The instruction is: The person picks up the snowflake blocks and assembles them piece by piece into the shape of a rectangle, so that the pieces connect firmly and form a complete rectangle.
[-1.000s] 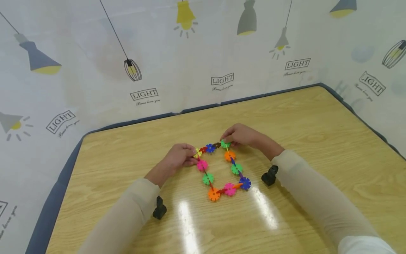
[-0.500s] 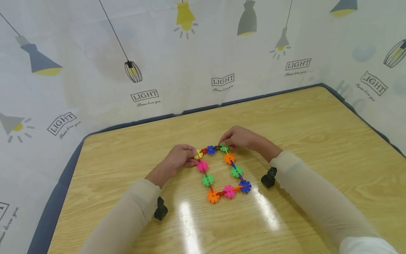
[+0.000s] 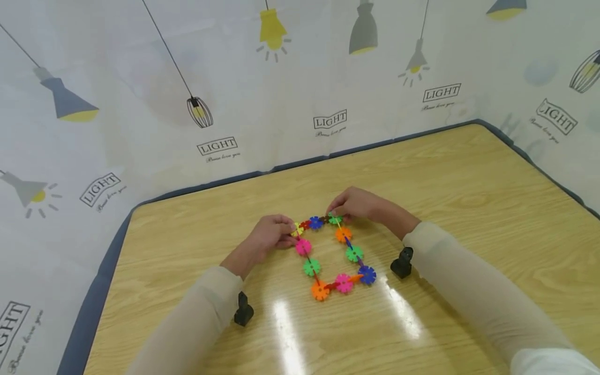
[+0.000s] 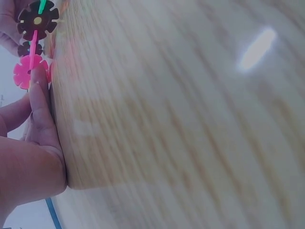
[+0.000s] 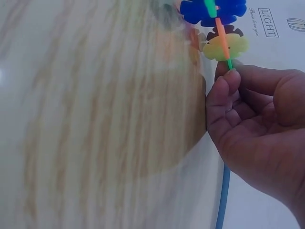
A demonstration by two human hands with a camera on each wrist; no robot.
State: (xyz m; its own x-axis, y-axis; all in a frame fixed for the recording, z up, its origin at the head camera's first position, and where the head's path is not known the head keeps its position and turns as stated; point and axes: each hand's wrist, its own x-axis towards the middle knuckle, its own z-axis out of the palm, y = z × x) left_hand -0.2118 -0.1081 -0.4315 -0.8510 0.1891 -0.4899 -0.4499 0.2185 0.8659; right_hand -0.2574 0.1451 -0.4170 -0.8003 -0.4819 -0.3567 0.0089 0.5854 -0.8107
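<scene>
Interlocking flower-shaped plastic discs form a four-sided loop on the wooden table (image 3: 422, 182). At its far left corner, my left hand (image 3: 269, 234) pinches the yellow disc (image 3: 297, 229), right beside a pink disc (image 3: 303, 247). My right hand (image 3: 358, 203) holds the green disc (image 3: 335, 219) at the far right corner between thumb and fingers. A blue disc (image 3: 315, 223) lies between the two hands. The near corners carry an orange disc (image 3: 321, 291) and another blue disc (image 3: 367, 275). In the right wrist view, the green disc (image 5: 229, 64) appears edge-on at the fingertips.
A cloth printed with lamps (image 3: 272, 114) hangs behind the table and along its sides. Dark edging (image 3: 267, 171) runs round the table's border. Black wrist-worn devices (image 3: 243, 311) show beneath both beige sleeves.
The loop's far right corner has come slightly nearer with my right hand. The head view has turned a little, shifting the scene slightly. Both hands keep their grip.
</scene>
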